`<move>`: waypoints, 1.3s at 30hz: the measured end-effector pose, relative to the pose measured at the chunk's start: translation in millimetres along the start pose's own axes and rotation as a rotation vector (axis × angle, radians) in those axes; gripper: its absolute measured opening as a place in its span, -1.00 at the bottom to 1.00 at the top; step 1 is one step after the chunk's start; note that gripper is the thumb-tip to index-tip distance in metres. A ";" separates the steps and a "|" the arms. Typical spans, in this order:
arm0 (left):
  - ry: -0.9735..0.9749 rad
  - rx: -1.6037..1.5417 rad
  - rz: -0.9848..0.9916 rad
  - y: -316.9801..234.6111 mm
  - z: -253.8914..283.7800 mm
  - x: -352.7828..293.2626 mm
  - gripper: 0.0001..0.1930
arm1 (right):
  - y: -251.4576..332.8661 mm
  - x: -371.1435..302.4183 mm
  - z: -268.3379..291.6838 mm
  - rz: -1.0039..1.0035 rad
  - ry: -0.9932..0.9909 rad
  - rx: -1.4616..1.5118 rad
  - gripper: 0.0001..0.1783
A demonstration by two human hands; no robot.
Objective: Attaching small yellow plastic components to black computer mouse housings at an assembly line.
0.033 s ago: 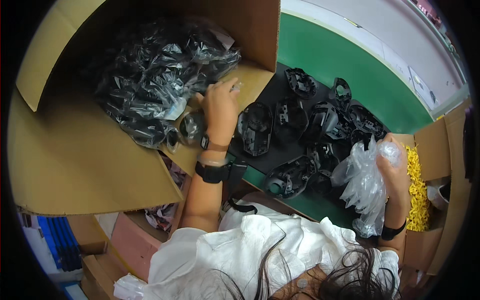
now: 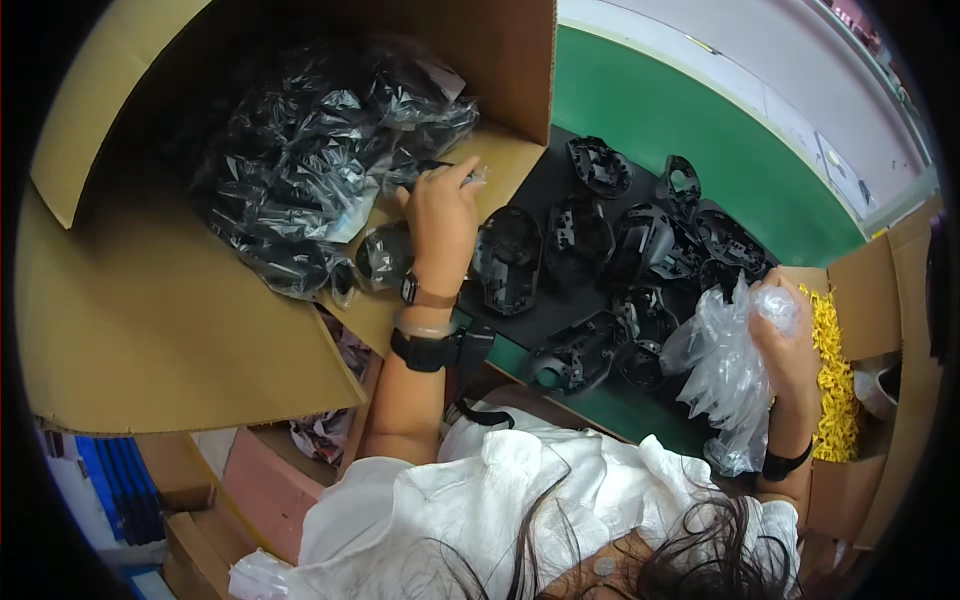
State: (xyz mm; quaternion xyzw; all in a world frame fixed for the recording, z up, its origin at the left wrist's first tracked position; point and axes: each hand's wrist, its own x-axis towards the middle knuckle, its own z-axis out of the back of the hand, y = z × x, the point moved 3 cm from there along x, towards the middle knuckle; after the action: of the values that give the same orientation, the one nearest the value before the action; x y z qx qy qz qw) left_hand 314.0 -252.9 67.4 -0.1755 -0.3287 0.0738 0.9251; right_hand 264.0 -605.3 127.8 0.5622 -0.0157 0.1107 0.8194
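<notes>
My left hand [image 2: 443,215] reaches over the cardboard box's inner flap, fingers bent over a bagged black plastic part [image 2: 418,174]. Clear film shows by its fingertips, while the grip underneath is partly hidden. Beside that wrist lies another bagged black part [image 2: 386,252]. Deeper in the big cardboard box [image 2: 180,350] is a heap of black parts in clear bags [image 2: 300,170]. At the right, my right hand [image 2: 785,335] is closed around a bunch of clear plastic bags [image 2: 722,365] that hangs down to its left. Between my hands, several unbagged black plastic shells [image 2: 508,258] lie on a black mat.
The black mat [image 2: 545,300] covers part of a green tabletop [image 2: 690,110]. A smaller carton [image 2: 868,300] with yellow shredded filling [image 2: 830,370] stands at the right, close to my right forearm. Blue trays [image 2: 115,485] sit low at the left.
A bagged black part now shows at my left hand's fingers, where bare cardboard and a bit of film showed before. My right hand stays closed on the bags.
</notes>
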 end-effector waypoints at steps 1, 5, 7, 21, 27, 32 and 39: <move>0.001 -0.125 0.000 -5.7 1.8 1.1 -0.83 | 0.7 -1.0 -1.2 0.019 -0.017 -0.038 -0.84; -0.044 -0.400 -0.007 -17.2 -3.2 4.4 -0.81 | 9.1 0.8 1.2 0.044 0.057 -0.128 -0.82; -0.025 -0.463 -0.035 -18.9 -11.8 15.0 -0.85 | 17.5 4.5 -5.8 0.035 0.075 -0.154 -0.83; 0.178 -0.904 -0.282 -88.8 54.1 0.1 -0.64 | 45.6 88.9 -86.6 0.206 0.275 -0.289 -0.62; 0.361 0.161 -0.082 4.8 70.3 -62.6 -0.58 | 26.2 90.2 -60.8 0.100 0.025 0.034 -0.68; 0.231 0.075 -0.123 8.0 35.5 -45.0 -0.80 | 13.1 74.4 -36.4 0.076 -0.012 -0.129 -0.60; 0.155 -0.057 -0.092 -4.4 25.5 -51.6 -0.88 | 10.6 16.0 -10.7 0.025 -0.235 -0.309 -0.53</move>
State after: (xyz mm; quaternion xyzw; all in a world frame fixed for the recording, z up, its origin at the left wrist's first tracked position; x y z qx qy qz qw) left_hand 258.0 -262.9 57.4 -0.1917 -0.2657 0.0080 0.9448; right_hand 276.4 -589.2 136.0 0.4385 -0.1350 0.0507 0.8871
